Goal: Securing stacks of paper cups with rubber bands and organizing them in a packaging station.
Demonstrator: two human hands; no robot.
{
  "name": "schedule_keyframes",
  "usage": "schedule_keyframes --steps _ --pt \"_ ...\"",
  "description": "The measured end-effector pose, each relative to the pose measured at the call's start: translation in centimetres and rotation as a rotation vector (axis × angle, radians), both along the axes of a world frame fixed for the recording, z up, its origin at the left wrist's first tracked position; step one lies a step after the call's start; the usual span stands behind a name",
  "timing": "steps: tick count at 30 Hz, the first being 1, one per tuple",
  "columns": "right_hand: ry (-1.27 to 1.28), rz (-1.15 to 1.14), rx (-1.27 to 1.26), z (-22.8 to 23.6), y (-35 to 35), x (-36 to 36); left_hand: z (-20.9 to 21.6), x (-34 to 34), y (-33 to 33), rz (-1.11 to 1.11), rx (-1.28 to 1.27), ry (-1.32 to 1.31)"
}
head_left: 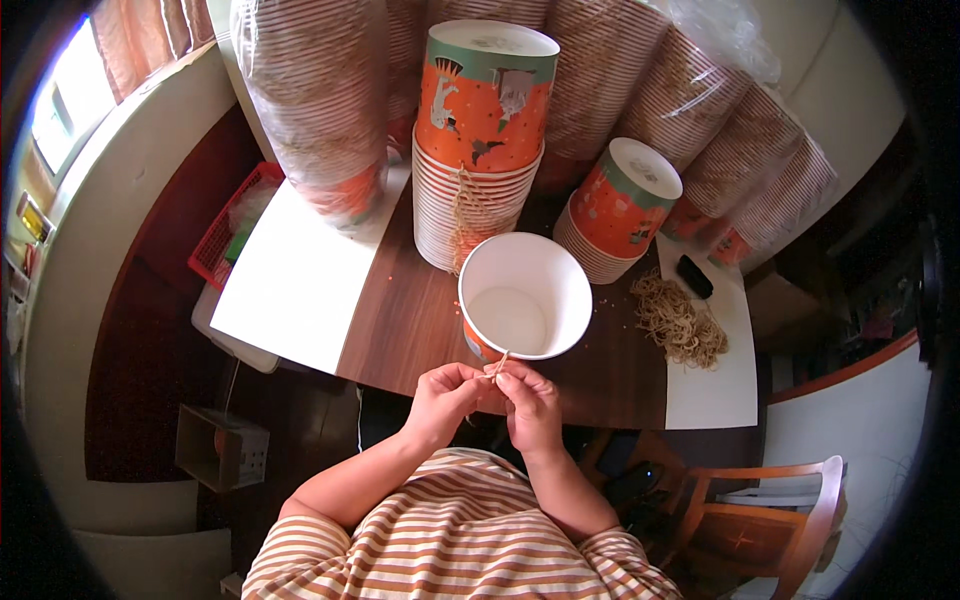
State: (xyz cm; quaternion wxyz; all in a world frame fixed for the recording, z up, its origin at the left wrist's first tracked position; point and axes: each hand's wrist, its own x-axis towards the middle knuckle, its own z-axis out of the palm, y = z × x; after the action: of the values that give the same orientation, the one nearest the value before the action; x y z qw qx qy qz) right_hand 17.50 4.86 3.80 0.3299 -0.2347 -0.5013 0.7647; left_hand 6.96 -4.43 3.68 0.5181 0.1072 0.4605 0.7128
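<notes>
My left hand (441, 402) and my right hand (533, 408) meet in front of a white-lined paper bucket (558, 285) with an orange outside. Both are closed, thumbs and fingertips pinching a thin tan strand of twine (503, 362) close to the bucket's near rim. Whether the twine is fastened to the bucket, I cannot tell. The bucket tilts its open mouth toward me, and nothing lies inside it. Behind it rises a nested stack of upside-down orange buckets (484, 125), with loose twine strands (468, 215) hanging down its side.
A tangled twine pile (680, 322) and a small black object (694, 277) lie at the table's right. A shorter bucket stack (622, 205) stands nearby. Tall plastic-wrapped stacks (310, 90) line the back. A red basket (212, 240) is at left, a wooden chair (760, 525) at lower right.
</notes>
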Motion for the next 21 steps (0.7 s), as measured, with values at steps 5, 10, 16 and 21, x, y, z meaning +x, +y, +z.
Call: schedule_keyframes --steps 5,10,16,21 --pt "0.004 0.029 -0.142 0.2 0.0 0.2 0.0 0.7 0.2 0.150 -0.008 0.467" --pt "-0.030 0.020 -0.134 0.9 -0.1 0.3 0.5 0.5 0.3 0.348 0.089 1.158" --pt "-0.030 0.006 -0.195 0.5 -0.2 0.3 0.9 -0.5 0.4 0.395 0.279 1.541" --pt "-0.034 0.025 -0.222 0.3 -0.2 0.5 0.5 -0.9 0.4 0.384 0.305 1.647"
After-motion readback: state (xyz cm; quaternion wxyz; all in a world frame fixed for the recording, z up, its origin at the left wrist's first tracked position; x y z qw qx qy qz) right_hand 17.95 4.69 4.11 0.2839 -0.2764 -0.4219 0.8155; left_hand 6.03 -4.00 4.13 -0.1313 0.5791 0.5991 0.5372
